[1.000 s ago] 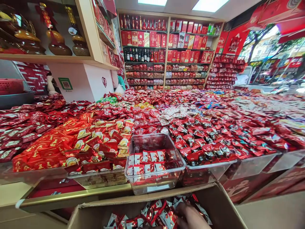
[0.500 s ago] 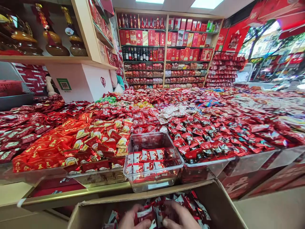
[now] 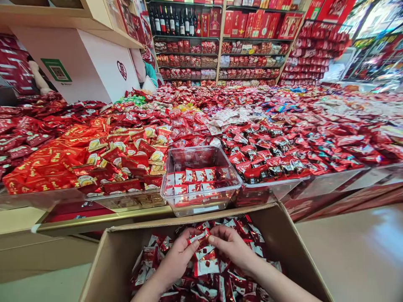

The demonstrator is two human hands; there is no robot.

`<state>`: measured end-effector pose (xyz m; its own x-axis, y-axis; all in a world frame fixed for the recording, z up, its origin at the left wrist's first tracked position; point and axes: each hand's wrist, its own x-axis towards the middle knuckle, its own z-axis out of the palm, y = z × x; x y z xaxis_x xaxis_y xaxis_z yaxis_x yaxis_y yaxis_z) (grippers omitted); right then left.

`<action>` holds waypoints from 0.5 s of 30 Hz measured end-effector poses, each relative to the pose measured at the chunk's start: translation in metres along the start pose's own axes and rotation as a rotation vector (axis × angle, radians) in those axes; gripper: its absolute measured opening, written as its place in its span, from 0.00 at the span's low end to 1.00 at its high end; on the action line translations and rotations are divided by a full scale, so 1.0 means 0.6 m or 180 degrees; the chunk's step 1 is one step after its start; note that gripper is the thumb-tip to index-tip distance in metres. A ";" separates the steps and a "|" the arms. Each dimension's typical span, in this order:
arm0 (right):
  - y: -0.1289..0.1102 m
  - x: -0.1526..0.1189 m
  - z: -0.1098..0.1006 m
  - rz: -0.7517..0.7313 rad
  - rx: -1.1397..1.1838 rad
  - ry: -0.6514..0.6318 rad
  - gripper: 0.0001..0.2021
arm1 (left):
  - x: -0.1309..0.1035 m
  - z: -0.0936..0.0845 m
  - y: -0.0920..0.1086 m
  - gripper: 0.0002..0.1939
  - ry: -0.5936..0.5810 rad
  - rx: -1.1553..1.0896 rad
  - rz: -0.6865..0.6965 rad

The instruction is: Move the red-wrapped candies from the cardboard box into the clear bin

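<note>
Both of my hands are inside a cardboard box [image 3: 103, 264] filled with small red-and-white wrapped candies [image 3: 208, 268]. My left hand [image 3: 181, 253] is closed on a candy packet [image 3: 198, 238], thumb on the near side. From the other side my right hand [image 3: 225, 243] pinches the same packet's right end between thumb and fingers. More packets lie just beneath both hands. Behind the box stands a clear plastic bin [image 3: 201, 205], with matching packets [image 3: 195, 180] set upright in rows at its near part.
Durian-picture packets [image 3: 126, 159] and orange-red packets [image 3: 53, 163] heap left of the bin. Dark red candies [image 3: 267, 155] fill the bin at right. Bottle and gift-box shelves [image 3: 220, 42] rise behind. A person's green sleeve [image 3: 150, 73] shows beside a white pillar [image 3: 94, 67].
The view has tilted down, showing more of the box and my forearms. My hands have come together on one packet, where before they were blurred among several.
</note>
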<state>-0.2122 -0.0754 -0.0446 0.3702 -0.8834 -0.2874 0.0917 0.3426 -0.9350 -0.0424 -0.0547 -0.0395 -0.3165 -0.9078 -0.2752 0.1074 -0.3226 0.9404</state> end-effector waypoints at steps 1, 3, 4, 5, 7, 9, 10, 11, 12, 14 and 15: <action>0.002 0.001 0.000 0.0047 0.0103 0.0037 0.14 | -0.001 0.001 0.002 0.10 -0.0039 -0.0058 -0.0037; 0.007 0.002 -0.002 0.0254 0.0365 0.0085 0.13 | -0.003 0.003 0.005 0.11 -0.0115 -0.0286 -0.0179; 0.010 0.003 -0.002 0.0352 0.0484 0.0062 0.13 | -0.003 0.003 0.006 0.11 -0.0121 -0.0399 -0.0249; 0.011 0.003 -0.003 0.0414 0.0570 0.0021 0.12 | -0.004 0.004 0.006 0.12 -0.0100 -0.0487 -0.0301; 0.011 0.002 -0.003 0.0430 0.0646 -0.0020 0.12 | -0.003 0.003 0.007 0.13 -0.0055 -0.0596 -0.0372; 0.009 0.001 -0.004 0.0351 0.0612 -0.0010 0.13 | -0.002 0.000 0.008 0.14 -0.0052 -0.0612 -0.0405; 0.007 0.001 -0.005 0.0294 0.0576 0.0015 0.13 | -0.002 -0.001 0.008 0.14 -0.0030 -0.0575 -0.0433; 0.007 0.001 -0.005 0.0241 0.0532 0.0057 0.13 | -0.001 -0.003 0.009 0.14 0.0013 -0.0520 -0.0480; 0.006 0.002 -0.006 0.0202 0.0494 0.0113 0.13 | 0.000 -0.005 0.009 0.13 0.0067 -0.0454 -0.0538; 0.008 0.007 -0.009 0.0208 0.0469 0.0265 0.13 | 0.003 -0.009 0.007 0.13 0.0145 -0.0309 -0.0665; 0.010 0.010 -0.011 0.0242 0.0481 0.0345 0.14 | 0.004 -0.011 0.004 0.13 0.0153 -0.0206 -0.0721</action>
<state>-0.2154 -0.0805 -0.0532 0.2805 -0.8796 -0.3843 0.2080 0.4466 -0.8702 -0.0367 -0.0596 -0.0394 -0.2944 -0.8215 -0.4883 0.0996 -0.5345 0.8393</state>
